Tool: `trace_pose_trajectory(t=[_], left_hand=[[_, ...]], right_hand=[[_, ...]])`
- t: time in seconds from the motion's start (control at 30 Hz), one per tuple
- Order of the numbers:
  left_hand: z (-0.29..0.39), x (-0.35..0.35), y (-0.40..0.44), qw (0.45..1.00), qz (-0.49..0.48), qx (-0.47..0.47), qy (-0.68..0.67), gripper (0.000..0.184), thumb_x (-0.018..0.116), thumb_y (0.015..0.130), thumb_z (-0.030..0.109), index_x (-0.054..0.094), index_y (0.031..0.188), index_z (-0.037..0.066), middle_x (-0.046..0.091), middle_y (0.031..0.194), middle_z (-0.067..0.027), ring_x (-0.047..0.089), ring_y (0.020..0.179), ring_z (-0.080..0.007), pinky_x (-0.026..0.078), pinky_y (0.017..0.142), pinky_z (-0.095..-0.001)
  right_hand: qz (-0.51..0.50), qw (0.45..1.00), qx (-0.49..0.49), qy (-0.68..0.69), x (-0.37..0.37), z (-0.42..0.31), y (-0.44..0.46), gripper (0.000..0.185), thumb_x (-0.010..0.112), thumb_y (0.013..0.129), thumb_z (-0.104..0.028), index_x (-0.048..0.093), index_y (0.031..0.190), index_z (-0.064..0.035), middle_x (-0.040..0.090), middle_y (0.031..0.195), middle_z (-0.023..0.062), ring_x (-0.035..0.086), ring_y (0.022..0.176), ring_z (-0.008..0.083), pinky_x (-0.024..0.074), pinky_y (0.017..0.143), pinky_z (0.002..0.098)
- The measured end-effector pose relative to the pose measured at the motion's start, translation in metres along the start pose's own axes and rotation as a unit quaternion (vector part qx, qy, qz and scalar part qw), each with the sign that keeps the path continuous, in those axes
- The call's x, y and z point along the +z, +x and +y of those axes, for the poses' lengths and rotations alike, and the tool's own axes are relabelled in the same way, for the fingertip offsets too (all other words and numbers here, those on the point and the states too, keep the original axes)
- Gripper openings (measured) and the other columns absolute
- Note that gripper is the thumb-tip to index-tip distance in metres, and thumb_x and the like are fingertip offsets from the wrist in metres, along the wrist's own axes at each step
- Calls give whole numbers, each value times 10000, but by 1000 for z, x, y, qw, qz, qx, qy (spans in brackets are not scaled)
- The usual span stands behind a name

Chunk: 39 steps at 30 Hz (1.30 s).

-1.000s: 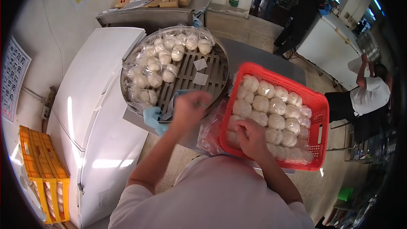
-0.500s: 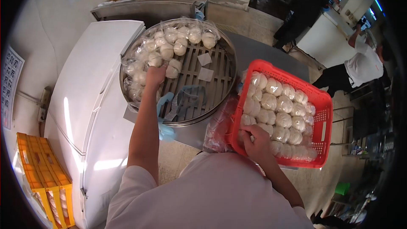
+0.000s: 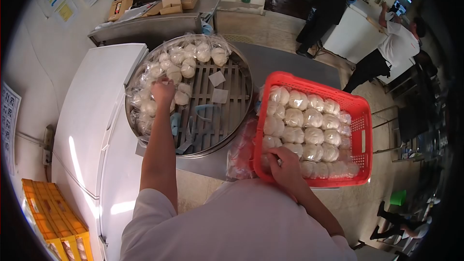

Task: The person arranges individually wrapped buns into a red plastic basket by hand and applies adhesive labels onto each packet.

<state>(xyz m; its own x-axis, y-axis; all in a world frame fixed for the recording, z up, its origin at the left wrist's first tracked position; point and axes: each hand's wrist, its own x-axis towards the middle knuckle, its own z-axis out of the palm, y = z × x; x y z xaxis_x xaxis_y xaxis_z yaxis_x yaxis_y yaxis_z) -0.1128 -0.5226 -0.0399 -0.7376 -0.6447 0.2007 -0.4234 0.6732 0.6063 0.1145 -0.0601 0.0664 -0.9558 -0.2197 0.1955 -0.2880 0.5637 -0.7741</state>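
A round metal steamer tray [image 3: 243,137] with a slatted base holds white buns [image 3: 203,52] along its far and left sides, with clear plastic around them. My left hand [image 3: 163,90] reaches in among these buns, fingers curled closed; whatever they hold is hidden. At the right stands a red plastic basket [image 3: 363,135] filled with rows of white buns under clear plastic [image 3: 314,135]. My right hand [image 3: 286,164] is at its near left corner, thumb and fingers drawn together close to the buns. What lies between them I cannot make out.
Two paper squares [image 3: 220,96] and pale blue strips [image 3: 191,137] show over the slats. A white chest freezer [image 3: 92,111] flanks the tray. Yellow crates [image 3: 55,208] stand at lower left. Beyond the table are a person in dark clothes [image 3: 328,7] and one in a white shirt [image 3: 397,46].
The view has shifted, so tray and basket sit further left. The pale blue strips have swung to a new position. My left hand remains among the buns, my right at the basket corner.
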Motion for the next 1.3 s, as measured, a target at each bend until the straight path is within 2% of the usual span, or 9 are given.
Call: trace_pose_trajectory(t=[0.17, 0.27, 0.43, 0.57, 0.8, 0.93, 1.07, 1.17, 1.3], left_hand=[[2, -6, 8, 926, 328, 79, 171, 704, 736, 845, 296, 520, 1425, -40, 738, 1227, -209, 694, 1133, -403, 367, 1122, -616], [-1, -37, 24, 984, -53, -70, 156, 531, 724, 853, 283, 655, 1310, 24, 733, 1213, -230, 700, 1118, -407, 447, 1070, -561], [-8, -33, 35, 999, 22, 41, 3, 137, 704, 888, 214, 806, 896, 122, 742, 1107, -216, 725, 997, -387, 570, 853, -444], [3, -20, 40, 925, 166, 296, -169, 88, 716, 954, 66, 729, 1020, 9, 738, 873, -95, 712, 789, -245, 556, 713, -377], [140, -56, -41, 826, -67, 144, -541, 87, 683, 1033, 116, 703, 1057, 35, 687, 844, 0, 613, 750, -64, 498, 673, -242], [215, -61, -101, 786, -146, 235, -553, 57, 699, 989, 50, 747, 969, 27, 735, 878, -28, 648, 748, -86, 525, 674, -260], [274, -72, -171, 661, -345, 369, -555, 14, 774, 884, 11, 767, 891, 0, 743, 830, -59, 671, 726, -118, 532, 660, -273], [322, -87, -221, 537, -435, 486, -536, 85, 819, 842, 17, 774, 907, -14, 708, 766, -64, 612, 653, -102, 460, 575, -266], [343, -93, -267, 522, -481, 420, -565, 66, 798, 873, 49, 765, 897, -4, 664, 779, -39, 588, 695, -108, 402, 584, -269]], right_hand=[[-9, 1000, 5, 1, 1, 2, -1, 125, 667, 925, -66, 734, 1021, -24, 730, 944, 160, 700, 867, 362, 560, 773, 432], [-18, 999, 27, 13, 0, -1, -2, 128, 668, 926, -72, 734, 1024, -23, 727, 940, 159, 699, 874, 364, 557, 778, 435], [-12, 1000, 21, 7, -3, -5, -2, 136, 668, 935, -100, 733, 1031, -28, 720, 940, 169, 693, 888, 378, 553, 796, 448], [8, 1000, -8, -2, 0, 5, -3, 150, 664, 944, -118, 733, 1041, -27, 728, 967, 170, 693, 914, 388, 554, 824, 454], [11, 996, 45, 73, -12, -9, -3, 161, 688, 939, -111, 730, 1053, -6, 748, 979, 170, 727, 918, 335, 576, 801, 416], [93, 988, 80, 97, -24, 11, 8, 196, 744, 923, -106, 729, 1080, 10, 748, 983, 176, 743, 895, 269, 590, 767, 390], [167, 961, 80, 204, -78, 6, 41, 495, 805, 909, -146, 623, 1343, 6, 675, 1274, 138, 668, 1162, 250, 538, 1004, 399], [33, 954, 55, 293, -113, -12, 51, 611, 817, 918, -200, 553, 1433, -7, 628, 1335, 109, 611, 1234, 230, 482, 1076, 390], [27, 962, 68, 262, -118, -11, 40, 195, 718, 1002, -126, 733, 1162, -16, 714, 1040, 16, 637, 999, 98, 524, 916, 296]])
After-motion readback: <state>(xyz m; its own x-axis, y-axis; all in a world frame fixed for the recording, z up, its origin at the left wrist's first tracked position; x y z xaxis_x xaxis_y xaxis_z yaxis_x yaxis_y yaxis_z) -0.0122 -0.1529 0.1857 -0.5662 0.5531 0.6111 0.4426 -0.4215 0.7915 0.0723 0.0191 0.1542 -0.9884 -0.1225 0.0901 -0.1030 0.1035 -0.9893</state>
